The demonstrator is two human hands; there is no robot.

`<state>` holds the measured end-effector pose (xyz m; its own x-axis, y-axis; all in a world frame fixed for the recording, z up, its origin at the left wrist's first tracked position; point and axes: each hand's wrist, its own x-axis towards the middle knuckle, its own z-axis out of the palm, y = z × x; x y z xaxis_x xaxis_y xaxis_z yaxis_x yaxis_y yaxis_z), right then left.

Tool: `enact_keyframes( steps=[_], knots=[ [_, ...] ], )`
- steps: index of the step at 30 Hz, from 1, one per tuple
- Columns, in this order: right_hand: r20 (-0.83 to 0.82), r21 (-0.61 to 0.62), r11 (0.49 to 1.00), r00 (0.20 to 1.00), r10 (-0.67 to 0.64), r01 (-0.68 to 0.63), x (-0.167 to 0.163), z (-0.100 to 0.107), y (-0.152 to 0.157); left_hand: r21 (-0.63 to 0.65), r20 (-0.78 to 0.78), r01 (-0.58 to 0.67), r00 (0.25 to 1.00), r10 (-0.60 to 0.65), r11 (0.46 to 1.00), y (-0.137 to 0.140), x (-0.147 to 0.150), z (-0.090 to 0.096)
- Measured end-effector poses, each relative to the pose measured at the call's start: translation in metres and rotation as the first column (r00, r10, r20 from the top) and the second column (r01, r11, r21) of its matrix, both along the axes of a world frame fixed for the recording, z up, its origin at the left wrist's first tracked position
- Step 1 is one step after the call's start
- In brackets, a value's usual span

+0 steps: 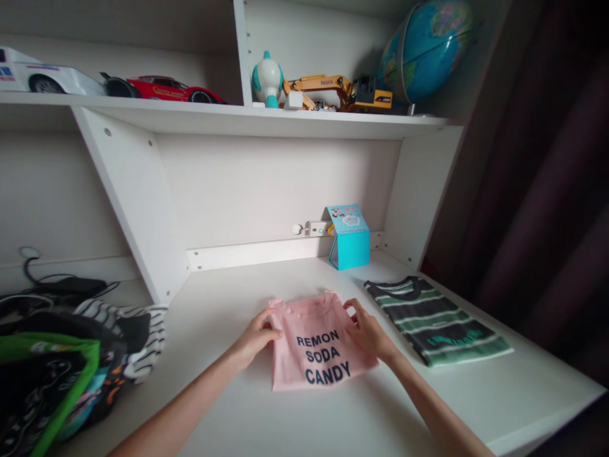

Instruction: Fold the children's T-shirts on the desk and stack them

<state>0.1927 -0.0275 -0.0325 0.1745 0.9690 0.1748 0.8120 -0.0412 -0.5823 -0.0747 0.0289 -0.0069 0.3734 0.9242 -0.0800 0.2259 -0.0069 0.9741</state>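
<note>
Pink shirt (pixel 318 346): one, six o'clock, on one worktop (pixel 223 412).
Left hand (pixel 254 338): one, grip pinching its ten o'clock edge.
Right hand (pixel 371 331): one, grip pinching its two o'clock edge.
Green striped shirt (pixel 435 320): one, four o'clock.

I can see a way through over the bare desk (pixel 228 282) behind the pink shirt (pixel 318 343), though the blue calendar (pixel 353 249) stands in it toward the right; the green-and-black shirt (pixel 440 320) and heaped cloth (pixel 88 355) bound the sides, the shelf (pixel 285 124) juts above
</note>
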Motion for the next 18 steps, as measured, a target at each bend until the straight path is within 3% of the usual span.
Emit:
enact_keyframes(
  steps=[5,9,12,15,18],
  knots=[
    [-0.015,0.121,0.992,1.0,-0.022,0.024,0.051,0.02,-0.012,0.122,-0.054,0.029,0.998,-0.023,0.992,-0.009,0.048,0.011],
    [0.05,0.191,0.97,0.986,-0.161,0.149,0.122,0.049,-0.027,0.313,-0.009,0.107,0.994,-0.109,0.944,-0.012,0.116,0.024],
    [0.104,0.23,0.937,0.951,-0.293,0.263,0.176,0.066,-0.044,0.385,0.007,0.156,0.985,-0.172,0.909,-0.014,0.175,0.033],
    [0.15,0.241,0.9,0.902,-0.404,0.363,0.217,0.072,-0.061,0.427,-0.025,0.188,0.98,-0.196,0.885,-0.015,0.23,0.036],
    [0.192,0.234,0.875,0.862,-0.469,0.424,0.246,0.064,-0.07,0.421,-0.081,0.221,0.975,-0.206,0.88,-0.014,0.27,0.032]
  ],
)
